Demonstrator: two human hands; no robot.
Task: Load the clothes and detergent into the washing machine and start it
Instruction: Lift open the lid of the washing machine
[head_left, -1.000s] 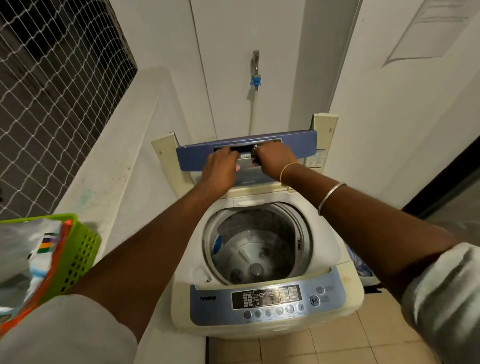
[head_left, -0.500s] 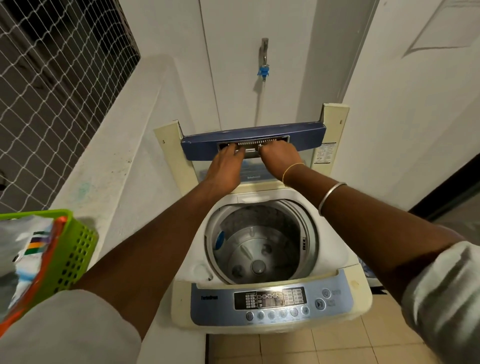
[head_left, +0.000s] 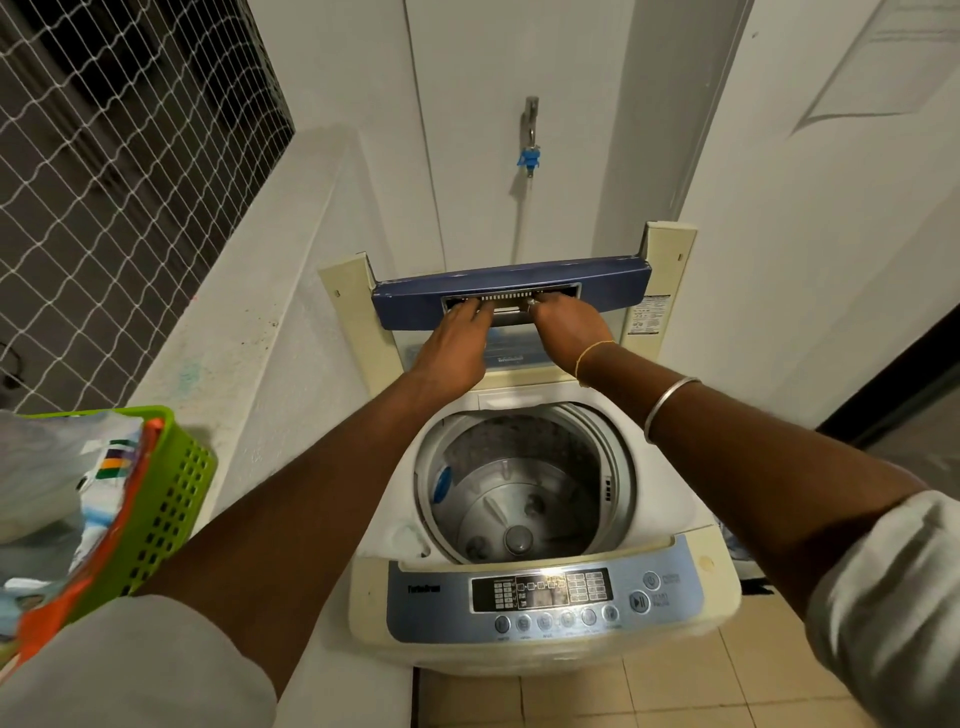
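Pale grey sleeves (head_left: 130, 670) cover both upper arms; above the right hand (head_left: 569, 325) sit a thin gold bracelet (head_left: 592, 349) and a silver bangle (head_left: 667, 402).

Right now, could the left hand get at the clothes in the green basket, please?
Probably yes. The left hand holds the raised lid, but the basket sits just beside that forearm, open-topped, clothes showing, nothing between. It must first let go of the lid.

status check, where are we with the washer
Raised lid gripped by left hand and right hand. Empty drum, clothes in green basket at left. Nothing blocking the opening.
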